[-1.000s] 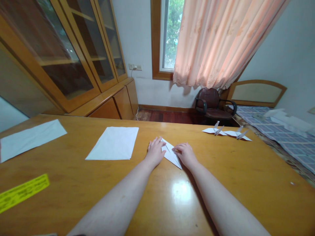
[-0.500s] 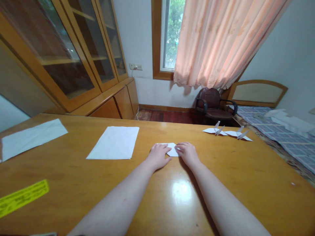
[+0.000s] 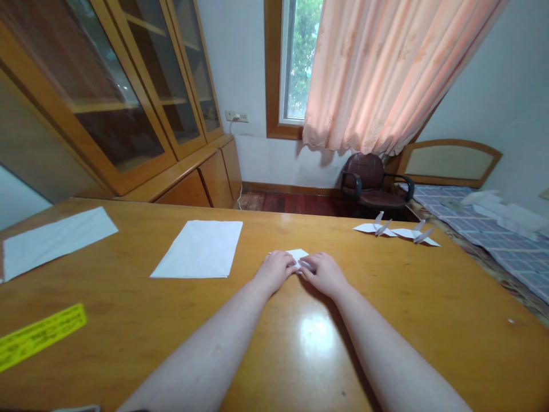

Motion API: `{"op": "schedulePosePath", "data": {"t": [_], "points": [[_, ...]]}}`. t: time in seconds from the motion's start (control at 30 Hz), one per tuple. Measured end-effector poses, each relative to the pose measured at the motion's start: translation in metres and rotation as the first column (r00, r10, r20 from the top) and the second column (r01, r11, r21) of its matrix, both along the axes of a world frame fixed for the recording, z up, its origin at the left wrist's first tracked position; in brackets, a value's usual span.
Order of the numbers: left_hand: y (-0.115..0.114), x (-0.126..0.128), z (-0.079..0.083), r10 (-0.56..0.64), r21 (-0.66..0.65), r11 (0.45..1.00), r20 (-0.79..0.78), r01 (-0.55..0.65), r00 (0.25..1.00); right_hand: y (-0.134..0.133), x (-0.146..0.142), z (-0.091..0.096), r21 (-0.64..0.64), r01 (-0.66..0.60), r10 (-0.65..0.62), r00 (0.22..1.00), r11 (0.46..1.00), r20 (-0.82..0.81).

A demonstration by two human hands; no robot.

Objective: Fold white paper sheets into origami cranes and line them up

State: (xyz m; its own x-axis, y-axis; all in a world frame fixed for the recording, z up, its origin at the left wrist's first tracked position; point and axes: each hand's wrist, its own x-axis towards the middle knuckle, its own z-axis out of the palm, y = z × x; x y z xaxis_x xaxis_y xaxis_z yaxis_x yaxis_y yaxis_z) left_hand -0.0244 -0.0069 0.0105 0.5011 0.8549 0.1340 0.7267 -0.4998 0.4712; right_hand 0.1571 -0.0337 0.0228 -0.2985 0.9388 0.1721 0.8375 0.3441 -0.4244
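Note:
A small piece of folded white paper [image 3: 299, 254] lies on the wooden table, mostly covered by my hands. My left hand [image 3: 277, 270] is closed on its left side, fingers curled over the paper and thumb at its near edge. Opposite it, my right hand [image 3: 325, 272] grips the right side, with fingertips and thumb pinched close to the left fingertips. The paper's far edge shows between the hands; its near part is hidden under the fingers.
Two white paper cranes [image 3: 377, 229] stand at the table's far right. A stack of white sheets [image 3: 199, 249] lies left of my hands, with a cloth-like white sheet [image 3: 58, 240] farther left. A yellow label [image 3: 43, 337] is at the near left.
My right hand has shifted slightly toward me and left, its fingertips now nearer the left ones. The left fingers have curled in, and less of the paper shows.

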Motion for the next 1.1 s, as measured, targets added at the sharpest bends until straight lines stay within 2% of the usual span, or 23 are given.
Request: {"op": "schedulePosePath", "data": {"t": [0.17, 0.57, 0.93, 1.0, 1.1], "points": [[0.003, -0.001, -0.002, -0.042, 0.004, 0.999, 0.038, 0.042, 0.998, 0.003, 0.003, -0.007, 0.032, -0.083, 0.083, 0.997, 0.996, -0.003], [0.005, 0.002, -0.007, 0.084, -0.016, 0.996, 0.013, -0.084, 0.996, 0.009, 0.002, -0.015, -0.035, 0.090, -0.092, 0.994, 0.995, -0.059], [0.012, -0.002, -0.016, 0.149, -0.050, 0.988, 0.107, -0.145, 0.983, 0.015, 0.004, -0.027, -0.062, 0.203, -0.211, 0.964, 0.977, -0.163], [0.012, -0.002, -0.017, 0.142, -0.030, 0.990, 0.122, -0.139, 0.982, 0.015, 0.004, -0.026, -0.056, 0.189, -0.196, 0.966, 0.980, -0.167], [0.012, -0.001, -0.017, 0.101, -0.010, 0.995, 0.145, -0.101, 0.984, 0.013, 0.004, -0.023, -0.024, 0.105, -0.107, 0.984, 0.994, -0.143]]}}
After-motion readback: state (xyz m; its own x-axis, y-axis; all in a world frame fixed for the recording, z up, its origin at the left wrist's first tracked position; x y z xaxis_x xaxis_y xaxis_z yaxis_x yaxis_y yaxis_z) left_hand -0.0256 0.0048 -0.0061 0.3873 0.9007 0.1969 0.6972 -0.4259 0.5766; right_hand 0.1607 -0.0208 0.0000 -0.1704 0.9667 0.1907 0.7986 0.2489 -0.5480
